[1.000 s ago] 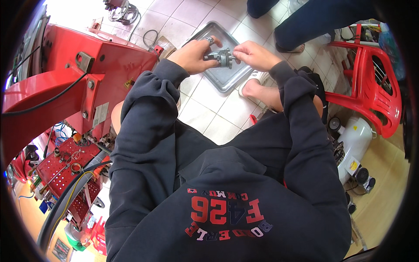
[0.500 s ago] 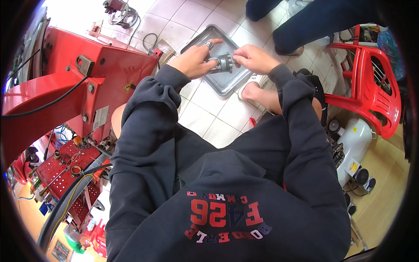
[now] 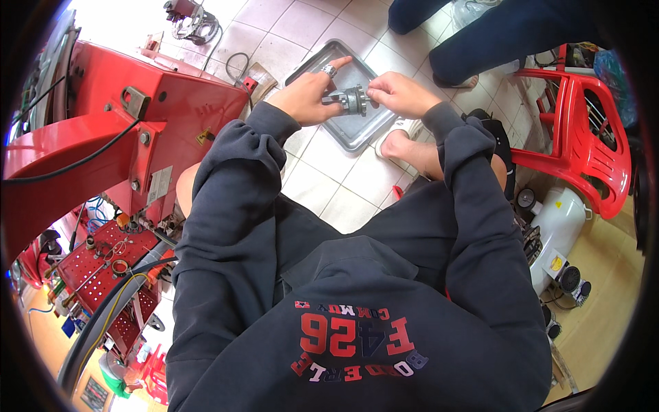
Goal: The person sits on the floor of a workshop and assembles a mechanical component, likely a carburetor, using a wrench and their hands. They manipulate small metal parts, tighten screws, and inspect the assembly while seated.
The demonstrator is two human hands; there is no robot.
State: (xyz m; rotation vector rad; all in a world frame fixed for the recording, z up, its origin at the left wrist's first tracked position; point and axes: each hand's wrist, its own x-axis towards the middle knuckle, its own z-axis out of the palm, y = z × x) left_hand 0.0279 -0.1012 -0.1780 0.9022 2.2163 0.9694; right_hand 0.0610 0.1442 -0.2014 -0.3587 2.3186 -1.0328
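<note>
A grey metal machine part (image 3: 353, 101) with a notched, gear-like rim is held up above a shallow metal tray (image 3: 355, 142) on the floor. My left hand (image 3: 307, 95) grips its left side between thumb and fingers, the index finger stretched out past it and a chunky ring on one finger. At the part's right end, my right hand (image 3: 403, 93) pinches with thumb and forefinger. Whatever lies in that pinch is too small to make out. The fingers hide part of the metal piece's left side.
Left of me stands a large red machine (image 3: 165, 103), with a perforated red tool shelf (image 3: 103, 264) below it. On the right are a red plastic chair (image 3: 597, 137) and a white tank (image 3: 559, 226). Another person's dark-trousered leg (image 3: 494, 48) is beyond the tray.
My left index finger has lifted slightly. The metal part has shifted or turned very little, and both hands stay at it.
</note>
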